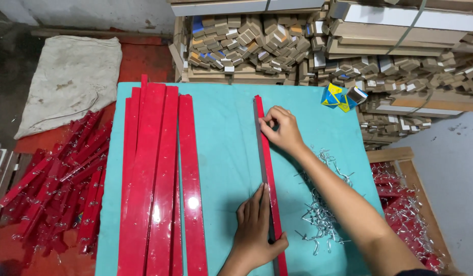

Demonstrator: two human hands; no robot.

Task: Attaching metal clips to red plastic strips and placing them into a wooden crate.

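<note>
We see bright, even light falling from overhead, and the teal surface (221, 153) glows cleanly. Glare pops on the glossy red strips (160, 179), with one sharp white spot low on the stack. Soft, short shadows sit under the left hand (257, 230) and the right hand (282, 130). The top-left corner goes dim. Focus holds sharp at centre, and we notice straight edges bowing slightly outward near the frame's borders.

red strip (267, 174) bottom end cut off
</note>
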